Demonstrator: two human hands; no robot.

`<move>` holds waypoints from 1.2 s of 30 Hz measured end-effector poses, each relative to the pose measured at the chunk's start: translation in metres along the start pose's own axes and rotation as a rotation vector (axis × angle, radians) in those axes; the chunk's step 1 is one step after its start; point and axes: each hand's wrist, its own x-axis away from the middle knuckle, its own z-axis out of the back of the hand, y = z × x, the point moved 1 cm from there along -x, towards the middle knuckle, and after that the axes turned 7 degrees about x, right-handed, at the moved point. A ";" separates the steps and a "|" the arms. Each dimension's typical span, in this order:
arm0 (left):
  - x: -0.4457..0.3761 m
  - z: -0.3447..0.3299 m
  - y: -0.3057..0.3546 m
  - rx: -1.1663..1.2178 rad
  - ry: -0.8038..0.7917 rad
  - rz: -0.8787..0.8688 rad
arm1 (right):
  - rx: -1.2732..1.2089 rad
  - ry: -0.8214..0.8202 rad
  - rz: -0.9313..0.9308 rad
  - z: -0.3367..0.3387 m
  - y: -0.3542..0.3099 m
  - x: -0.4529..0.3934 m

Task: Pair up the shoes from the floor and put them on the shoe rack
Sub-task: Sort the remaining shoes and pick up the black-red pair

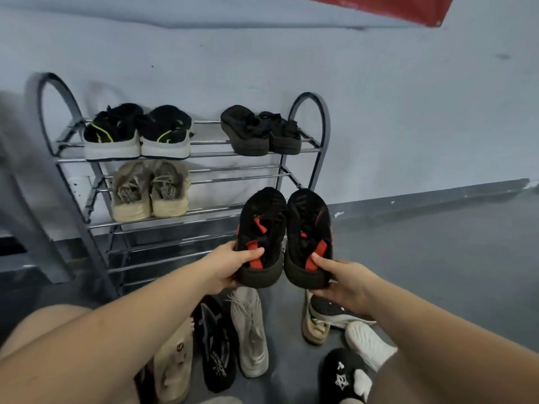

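1. Two black shoes with red straps are held side by side in front of the shoe rack [186, 154].
2. Left hand [233, 265] holds the left shoe [261, 228] by its heel.
3. Right hand [344, 277] holds the right shoe [309, 228] by its heel.

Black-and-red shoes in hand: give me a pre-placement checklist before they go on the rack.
1. Left hand grip on the left black-and-red shoe: ok, thumb curled over the heel.
2. Right hand grip on the right black-and-red shoe: ok.
3. Shoes match and sit side by side: ok.
4. Free space on the shoe rack: ok, second shelf is bare right of the beige pair.
5. Toes aimed at the rack: ok.
6. Lower shelves free: cannot tell, partly hidden.
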 end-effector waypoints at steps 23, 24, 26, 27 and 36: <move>-0.110 0.040 0.058 0.360 0.003 -0.094 | -0.048 0.179 0.200 -0.061 -0.074 -0.148; -0.115 0.038 0.059 0.378 0.005 -0.088 | -0.087 0.198 0.189 -0.062 -0.077 -0.154; -0.125 0.035 0.060 0.398 0.015 -0.086 | -0.147 0.214 0.160 -0.061 -0.081 -0.167; -0.130 0.034 0.061 0.396 0.016 -0.091 | -0.158 0.211 0.151 -0.061 -0.082 -0.172; -0.160 0.040 0.070 0.321 0.054 -0.154 | -0.138 0.155 0.176 -0.058 -0.086 -0.209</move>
